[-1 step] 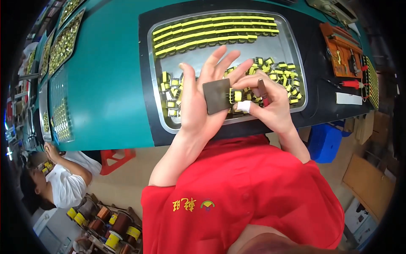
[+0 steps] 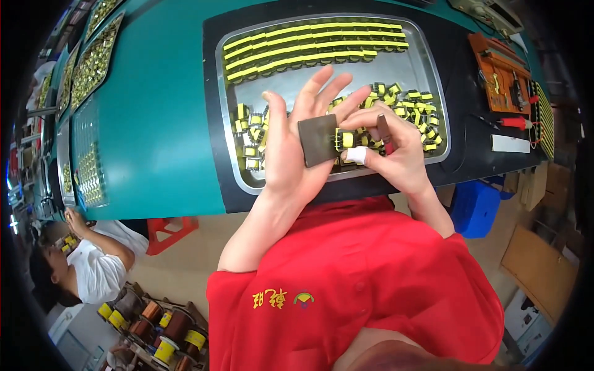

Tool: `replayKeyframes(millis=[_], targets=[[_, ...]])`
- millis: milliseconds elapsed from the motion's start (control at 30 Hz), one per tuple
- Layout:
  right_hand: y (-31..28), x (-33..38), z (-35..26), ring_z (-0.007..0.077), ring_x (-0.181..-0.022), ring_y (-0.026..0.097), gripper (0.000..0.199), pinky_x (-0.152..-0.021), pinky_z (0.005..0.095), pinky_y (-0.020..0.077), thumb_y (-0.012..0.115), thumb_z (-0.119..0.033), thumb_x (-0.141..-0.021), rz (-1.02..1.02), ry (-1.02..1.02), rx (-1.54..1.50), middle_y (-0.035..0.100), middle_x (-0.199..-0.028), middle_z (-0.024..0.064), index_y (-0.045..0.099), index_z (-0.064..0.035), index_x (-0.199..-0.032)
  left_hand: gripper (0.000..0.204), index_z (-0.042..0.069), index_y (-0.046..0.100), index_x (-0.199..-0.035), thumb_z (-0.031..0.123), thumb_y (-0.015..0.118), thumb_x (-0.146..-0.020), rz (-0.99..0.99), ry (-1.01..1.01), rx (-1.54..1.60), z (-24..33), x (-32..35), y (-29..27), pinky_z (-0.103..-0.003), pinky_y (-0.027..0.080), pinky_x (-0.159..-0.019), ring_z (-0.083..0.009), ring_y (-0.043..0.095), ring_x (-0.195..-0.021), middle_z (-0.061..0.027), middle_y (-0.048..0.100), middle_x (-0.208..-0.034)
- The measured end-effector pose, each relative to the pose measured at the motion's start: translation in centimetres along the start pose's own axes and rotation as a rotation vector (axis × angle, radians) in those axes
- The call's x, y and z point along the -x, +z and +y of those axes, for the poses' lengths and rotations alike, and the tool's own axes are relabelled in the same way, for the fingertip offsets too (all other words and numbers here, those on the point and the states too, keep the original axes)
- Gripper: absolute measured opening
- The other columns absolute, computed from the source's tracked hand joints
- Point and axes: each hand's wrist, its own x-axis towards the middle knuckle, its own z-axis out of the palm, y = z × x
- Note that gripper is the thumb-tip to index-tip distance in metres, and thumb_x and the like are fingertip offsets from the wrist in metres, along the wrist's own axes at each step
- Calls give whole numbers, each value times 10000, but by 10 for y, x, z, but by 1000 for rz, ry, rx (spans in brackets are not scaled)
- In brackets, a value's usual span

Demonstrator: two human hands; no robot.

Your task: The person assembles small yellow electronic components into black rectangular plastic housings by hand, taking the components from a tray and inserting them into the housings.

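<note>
Teal desk (image 2: 154, 136) with a black mat (image 2: 213, 111) across its near edge, viewed from above. On the mat, a large metal tray (image 2: 427, 68): far half carries neat rows of yellow-taped transformers (image 2: 309, 46) laid side by side; near half holds a loose heap of the same small yellow-and-black transformers (image 2: 408, 105). Right of the tray, an orange test fixture (image 2: 501, 77) and a red-handled probe (image 2: 513, 122), well apart from the hands. Left along the desk, further trays of small parts (image 2: 93, 62). Lower left, another person in a white top (image 2: 93, 269) beside a rack of copper-wire spools (image 2: 154, 328). Over the tray's near rim, left hand (image 2: 291, 148), fingers spread and raised, thumb pinning a dark grey flat square piece (image 2: 317, 140) against the palm. Right hand (image 2: 390, 145), fingers curled together, one fingertip wrapped in white tape (image 2: 357, 155), pinching a single yellow-taped transformer (image 2: 345, 140) that touches the square piece's right edge, with a dark reddish slim tool (image 2: 385, 133) held among the same fingers.
</note>
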Motion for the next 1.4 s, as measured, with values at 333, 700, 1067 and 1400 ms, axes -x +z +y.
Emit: replayKeyframes(millis=[333, 700, 1067, 1400], targets=[[9, 0, -12, 210, -769, 580, 389, -656, 292, 431, 686, 45, -596, 5, -306, 304, 676, -923, 72, 675, -21, -978, 856, 60, 319, -1427, 699, 56, -921, 13, 142, -310, -8, 8, -5, -453, 299, -1090, -321, 392, -1315, -155, 350, -1433], [12, -14, -15, 257, -780, 604, 432, -713, 340, 473, 700, 65, -516, -25, -425, 351, 662, -870, 86, 678, -24, -938, 707, 64, 330, -1407, 604, 179, -976, 4, 196, -470, -11, 12, -8, -410, 387, -1022, -305, 469, -1242, -172, 421, -1366], [-20, 5, -10, 178, -773, 598, 352, -692, 294, 392, 782, 5, -653, 151, -327, 262, 694, -942, 76, 666, -30, -983, 426, 37, 338, -1375, 240, 430, -1011, 115, 567, -857, 15, 10, -27, -189, 416, -579, -196, 613, -969, -120, 504, -1186], [-26, -2, -13, 79, -685, 486, 284, -603, 240, 372, 653, 29, -758, 38, 49, 56, 647, -911, 56, 628, 16, -1040, 554, 75, 261, -1427, 115, 559, -962, -79, 232, -766, -14, 10, -11, -220, 434, -756, -96, 534, -913, -46, 500, -1043]])
